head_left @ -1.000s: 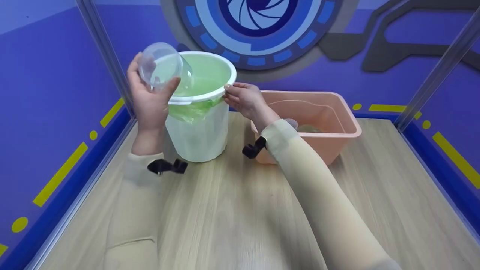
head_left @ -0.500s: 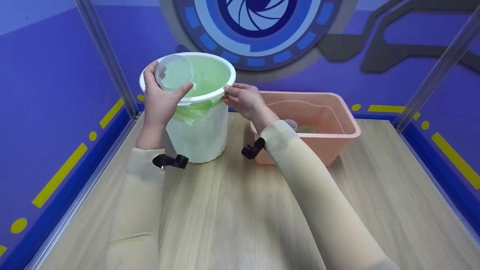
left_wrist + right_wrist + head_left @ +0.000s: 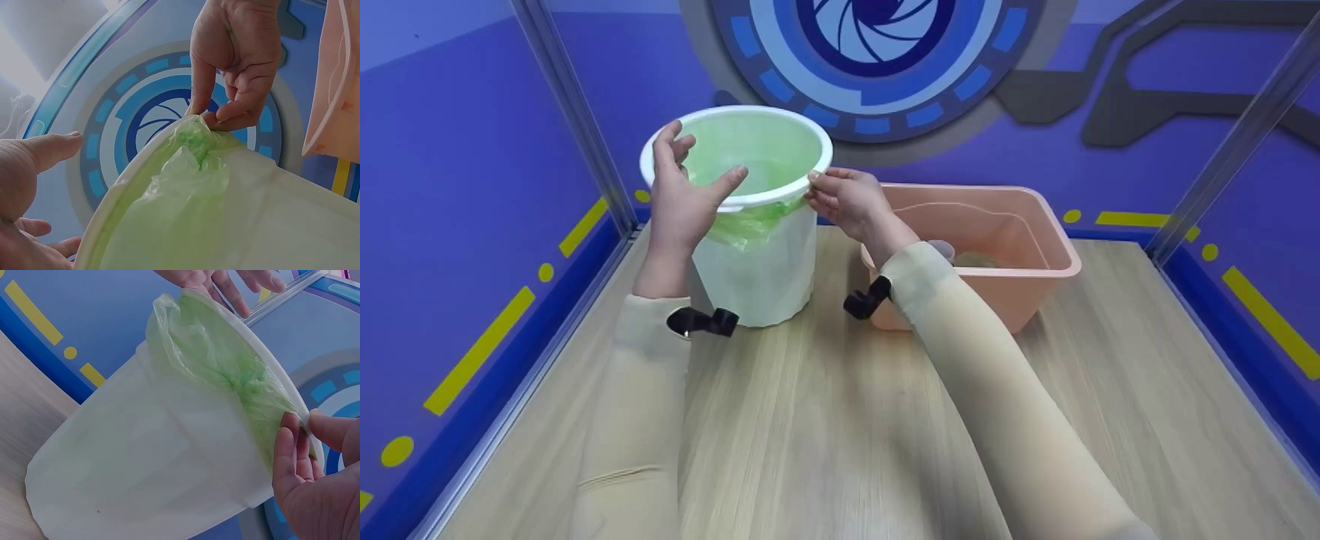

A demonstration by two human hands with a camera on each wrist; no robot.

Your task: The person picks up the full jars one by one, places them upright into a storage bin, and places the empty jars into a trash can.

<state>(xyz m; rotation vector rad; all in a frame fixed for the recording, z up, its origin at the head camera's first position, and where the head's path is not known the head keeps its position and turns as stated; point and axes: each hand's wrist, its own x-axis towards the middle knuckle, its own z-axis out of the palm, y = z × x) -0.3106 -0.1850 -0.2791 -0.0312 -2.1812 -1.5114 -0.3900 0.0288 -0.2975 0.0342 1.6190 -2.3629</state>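
Note:
A white trash can [image 3: 757,277] with a thick rim stands at the back left of the table. Light-green bag film [image 3: 750,142] lines it and folds out over the front rim. My left hand [image 3: 682,202] is above the can's left side, fingers spread and nothing between them, as the left wrist view also shows. At the right side of the rim, my right hand [image 3: 851,199] pinches the rim and the bag edge between thumb and fingers. The right wrist view shows the thumb [image 3: 332,430] on the rim and the fingers under it, against the green film.
A peach-coloured rectangular tub [image 3: 1027,300] stands right of the can, partly behind my right forearm. Inside it are a small clear cup [image 3: 941,251] and a brownish round item [image 3: 975,260]. Blue panels [image 3: 457,187] enclose the wooden table [image 3: 825,420] at the back and sides.
My left hand moved right and down over the can with a clear plastic cup, then let it go into the can. The right hand stays at the rim.

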